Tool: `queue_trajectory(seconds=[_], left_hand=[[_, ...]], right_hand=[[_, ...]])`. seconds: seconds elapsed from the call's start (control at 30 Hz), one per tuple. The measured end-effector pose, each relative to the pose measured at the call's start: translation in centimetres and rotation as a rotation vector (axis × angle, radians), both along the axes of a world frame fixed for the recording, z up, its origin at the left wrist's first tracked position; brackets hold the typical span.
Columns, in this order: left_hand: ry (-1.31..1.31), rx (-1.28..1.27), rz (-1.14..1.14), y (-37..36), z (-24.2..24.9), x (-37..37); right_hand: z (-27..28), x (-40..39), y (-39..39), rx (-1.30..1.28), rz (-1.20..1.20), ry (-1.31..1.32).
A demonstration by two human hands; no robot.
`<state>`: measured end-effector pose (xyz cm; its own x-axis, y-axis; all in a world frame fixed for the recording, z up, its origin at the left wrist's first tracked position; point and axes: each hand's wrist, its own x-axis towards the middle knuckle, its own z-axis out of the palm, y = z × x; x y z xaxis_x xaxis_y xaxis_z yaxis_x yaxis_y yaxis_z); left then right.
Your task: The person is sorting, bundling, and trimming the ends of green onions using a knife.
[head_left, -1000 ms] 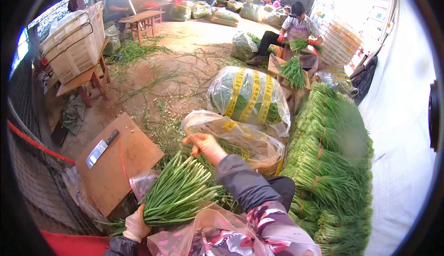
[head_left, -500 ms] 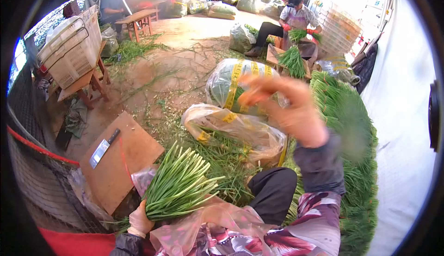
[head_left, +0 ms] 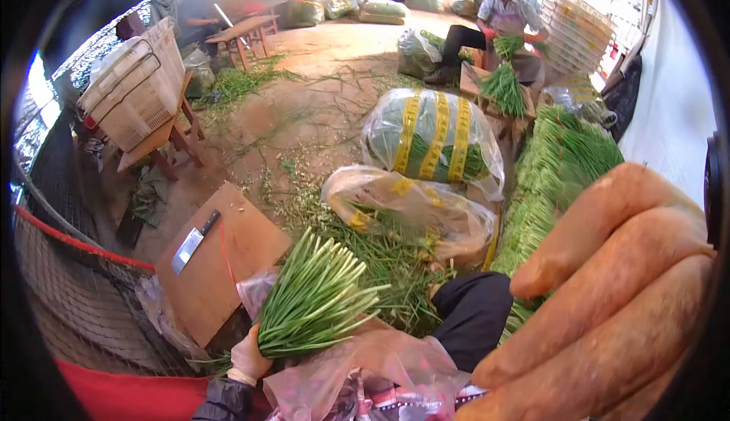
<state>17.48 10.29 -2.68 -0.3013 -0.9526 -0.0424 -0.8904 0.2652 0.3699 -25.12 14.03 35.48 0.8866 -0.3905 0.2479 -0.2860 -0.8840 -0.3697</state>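
My left hand (head_left: 248, 355), in a pale glove, is closed round the lower end of a bunch of green stalks (head_left: 315, 299) at the bottom centre. My right hand (head_left: 608, 292) looms very large at the lower right, close to the camera; several fingers show, bent and lying side by side, and their tips and palm side do not show clearly. Left of the bunch, a knife (head_left: 195, 241) lies on a brown board (head_left: 236, 227). Beyond the stalks is an opened plastic bag (head_left: 411, 204) beside loose greens.
A full taped bag (head_left: 433, 136) stands beyond the opened bag. Stacked green bundles (head_left: 525, 208) line the right side. A co-worker (head_left: 511, 22) sits at the upper right holding greens. A white crate (head_left: 137, 90) rests on a wooden bench (head_left: 163, 136) at the left.
My right hand has come from above the bags to the lower right, much nearer the camera. The view has shifted a little; my left hand still holds the bunch.
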Motion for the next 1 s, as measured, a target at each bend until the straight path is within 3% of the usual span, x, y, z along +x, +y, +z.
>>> queue_trajectory(seconds=[0.23,0.33,0.37,0.43,0.57,0.6,0.67,0.93,1.0], left_hand=[[0.154,-0.04,0.05,0.0,2.1,-1.5],[0.11,-0.126,-0.053,-0.4,0.5,-0.4],[0.13,-0.143,-0.067,-0.1,2.0,-1.0],[0.055,-0.023,0.029,1.1,0.5,0.2],[0.01,-0.068,0.064,-0.1,-2.4,0.6],[0.378,0.023,-0.104,-0.1,-0.5,0.1],[0.085,-0.006,0.072,-0.2,-0.6,-0.2],[0.219,-0.078,-0.045,-1.1,0.3,-1.4],[0.133,-0.021,-0.005,0.0,-0.9,0.5]], right_hand=[[0.4,-1.9,-2.3,0.036,-0.041,0.07],[0.4,-2.5,-2.7,0.05,-0.057,0.066],[-0.1,-2.2,-3.0,0.062,-0.054,0.059],[0.1,-1.8,-3.5,0.051,-0.041,0.064],[1.3,-1.6,-3.2,0.0,-0.066,0.134],[1.6,-1.6,-3.0,-0.002,-0.078,0.137],[1.1,-1.5,-2.7,0.009,-0.099,0.123],[0.7,-0.8,-2.1,-0.112,-0.179,0.117],[0.0,-0.5,-1.6,-0.195,-0.233,0.045]])
